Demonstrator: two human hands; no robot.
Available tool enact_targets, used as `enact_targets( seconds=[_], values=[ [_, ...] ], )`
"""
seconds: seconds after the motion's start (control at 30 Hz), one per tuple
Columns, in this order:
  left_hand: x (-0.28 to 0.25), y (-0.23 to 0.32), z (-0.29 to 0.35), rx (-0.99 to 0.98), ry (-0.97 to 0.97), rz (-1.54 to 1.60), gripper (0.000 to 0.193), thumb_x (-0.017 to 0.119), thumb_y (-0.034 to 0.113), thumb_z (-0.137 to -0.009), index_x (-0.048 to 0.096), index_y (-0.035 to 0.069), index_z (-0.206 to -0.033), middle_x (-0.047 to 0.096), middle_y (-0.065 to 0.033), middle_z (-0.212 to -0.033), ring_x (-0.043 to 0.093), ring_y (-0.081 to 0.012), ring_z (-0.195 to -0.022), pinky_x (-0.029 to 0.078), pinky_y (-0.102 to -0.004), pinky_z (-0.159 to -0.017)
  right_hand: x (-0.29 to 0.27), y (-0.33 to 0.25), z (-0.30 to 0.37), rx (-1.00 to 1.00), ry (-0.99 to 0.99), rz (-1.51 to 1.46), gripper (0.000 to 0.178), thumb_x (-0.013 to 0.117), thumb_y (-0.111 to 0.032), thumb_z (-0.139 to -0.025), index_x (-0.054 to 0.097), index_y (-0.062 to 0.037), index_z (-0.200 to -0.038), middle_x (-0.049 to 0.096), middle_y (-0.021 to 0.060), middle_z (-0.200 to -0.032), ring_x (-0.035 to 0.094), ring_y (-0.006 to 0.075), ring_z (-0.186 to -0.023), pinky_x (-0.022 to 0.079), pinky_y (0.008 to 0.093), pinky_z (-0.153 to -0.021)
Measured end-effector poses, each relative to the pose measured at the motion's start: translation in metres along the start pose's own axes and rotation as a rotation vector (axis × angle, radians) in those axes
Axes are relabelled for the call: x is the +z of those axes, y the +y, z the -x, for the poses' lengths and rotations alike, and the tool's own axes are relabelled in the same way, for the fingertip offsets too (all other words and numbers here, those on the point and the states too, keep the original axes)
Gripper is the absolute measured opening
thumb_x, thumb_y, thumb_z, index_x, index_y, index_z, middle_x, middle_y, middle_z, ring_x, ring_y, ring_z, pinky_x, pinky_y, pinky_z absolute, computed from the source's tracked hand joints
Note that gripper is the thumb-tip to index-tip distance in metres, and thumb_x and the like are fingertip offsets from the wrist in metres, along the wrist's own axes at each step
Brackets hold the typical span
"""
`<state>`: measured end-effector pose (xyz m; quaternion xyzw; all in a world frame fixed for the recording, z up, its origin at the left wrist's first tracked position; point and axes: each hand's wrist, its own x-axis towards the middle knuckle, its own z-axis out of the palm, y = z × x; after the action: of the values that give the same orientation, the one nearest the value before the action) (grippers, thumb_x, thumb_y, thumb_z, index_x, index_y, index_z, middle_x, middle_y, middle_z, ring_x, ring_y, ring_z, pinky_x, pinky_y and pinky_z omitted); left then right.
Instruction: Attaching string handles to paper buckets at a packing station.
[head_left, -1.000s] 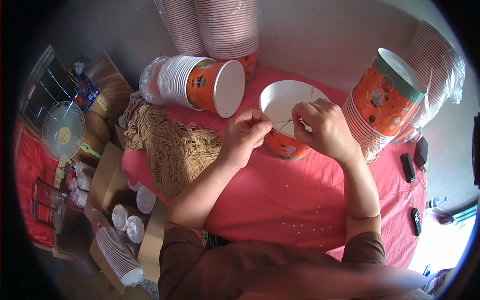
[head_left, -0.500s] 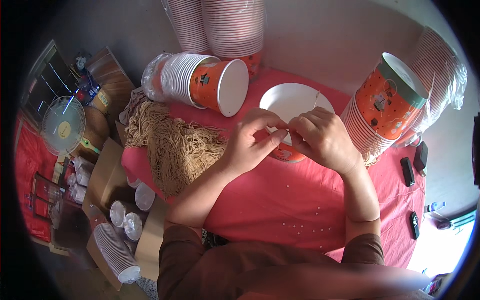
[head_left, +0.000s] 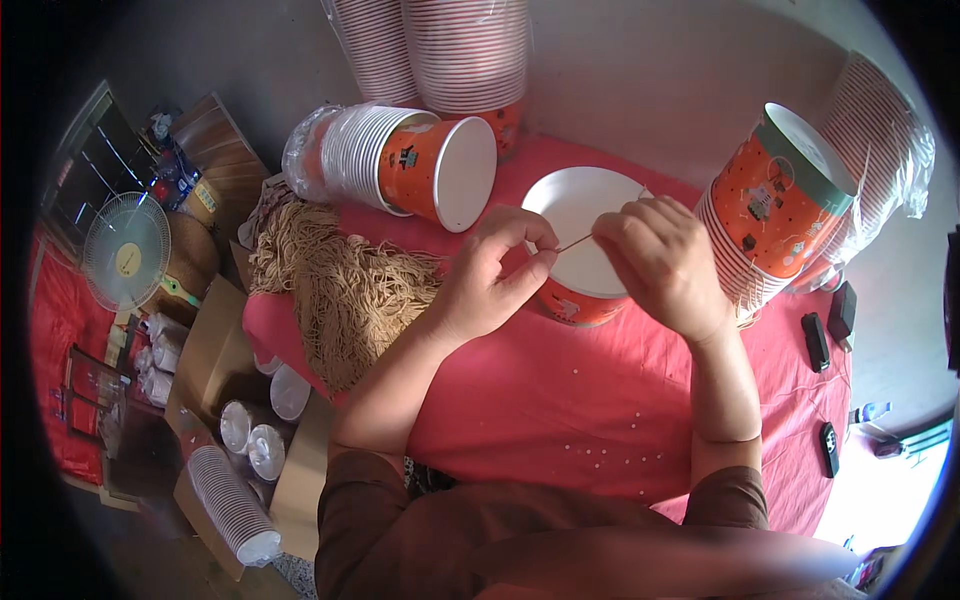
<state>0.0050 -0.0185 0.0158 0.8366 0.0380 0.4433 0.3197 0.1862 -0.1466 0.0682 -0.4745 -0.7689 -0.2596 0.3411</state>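
Tan cord [head_left: 576,243] straight between both hands [head_left: 492,274] [head_left: 665,262] (a tight pinch each), long axis aslant, up rightward.

We can read no words; dark marks on the lying tub [head_left: 425,168], left of the open tub [head_left: 580,210], are too small.

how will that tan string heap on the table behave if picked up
The heap is likely floppy, since it sags in loose folds. It may snag or tangle, as its thin strands lie crisscrossed. It probably won't roll, being spread in a limp, uneven pile.
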Motion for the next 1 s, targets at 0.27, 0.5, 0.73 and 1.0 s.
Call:
enact_targets(
  seconds=[0.27, 0.5, 0.73, 1.0],
  values=[
    [-0.009, 0.000, 0.002, -0.074, -0.140, -0.076, 0.006, 0.071, 0.007, -0.084, 0.066, 0.005, -0.088, 0.066, -0.0078, -0.114, 0.056, -0.0240, -0.116, 0.042, -0.0379, -0.100, -0.024, 0.023, 0.002, 0.120, 0.123, 0.223, 0.011, 0.069, -0.007, -0.083, 0.059, -0.0063, -0.087, 0.059, 0.0073, -0.073, 0.060, 0.0277, -0.068, 0.046, 0.0395, -0.062],
    [-0.010, -0.001, 0.001, -0.067, -0.205, -0.107, 0.007, 0.073, 0.008, -0.083, 0.066, 0.005, -0.085, 0.065, -0.0088, -0.115, 0.055, -0.0256, -0.118, 0.043, -0.0387, -0.100, -0.023, 0.029, 0.004, 0.158, 0.133, 0.267, 0.010, 0.067, -0.009, -0.086, 0.058, -0.0066, -0.087, 0.060, 0.0065, -0.074, 0.061, 0.0269, -0.068, 0.046, 0.0395, -0.063],
    [-0.010, -0.002, -0.004, -0.028, -0.295, -0.029, 0.007, 0.071, 0.005, -0.083, 0.064, 0.004, -0.085, 0.067, -0.0071, -0.099, 0.060, -0.0245, -0.106, 0.044, -0.0385, -0.096, -0.023, 0.032, 0.006, 0.199, 0.112, 0.274, 0.009, 0.067, -0.010, -0.087, 0.058, -0.0065, -0.087, 0.061, 0.0070, -0.075, 0.063, 0.0277, -0.070, 0.047, 0.0395, -0.064],
    [-0.010, -0.005, -0.003, 0.013, -0.305, -0.036, 0.008, 0.071, 0.004, -0.082, 0.064, 0.005, -0.085, 0.067, -0.0056, -0.096, 0.061, -0.0232, -0.103, 0.044, -0.0378, -0.096, -0.025, 0.032, 0.006, 0.216, 0.101, 0.232, 0.007, 0.067, -0.004, -0.086, 0.062, -0.0037, -0.090, 0.063, 0.0105, -0.077, 0.063, 0.0306, -0.070, 0.048, 0.0388, -0.063]
  ],
)
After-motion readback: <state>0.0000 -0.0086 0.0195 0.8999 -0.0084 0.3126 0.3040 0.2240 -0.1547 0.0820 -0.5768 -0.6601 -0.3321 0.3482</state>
